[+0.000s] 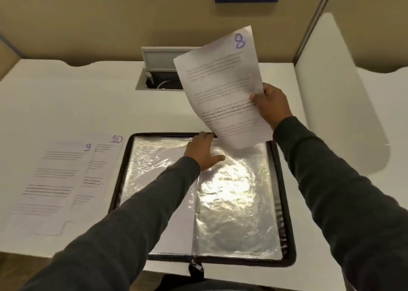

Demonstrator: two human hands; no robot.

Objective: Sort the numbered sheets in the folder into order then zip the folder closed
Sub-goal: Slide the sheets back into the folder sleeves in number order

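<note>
Two pages, sheet 9 (55, 176) and sheet 10 (103, 158), lie on the surface (66, 103) left of the left hand (203, 151), whose straight fingers (204, 136) press the open folder (231, 213). The right hand (272, 105) pinches sheet 8 (223, 87) upright above its far edge.

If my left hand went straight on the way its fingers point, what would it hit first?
The left hand would likely meet the top rim of the folder first; next the lower edge of sheet 8, if that hangs low enough.

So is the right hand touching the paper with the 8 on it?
Touching. The head view shows the right hand pinching the 8 sheet at its right edge, thumb on front.
</note>
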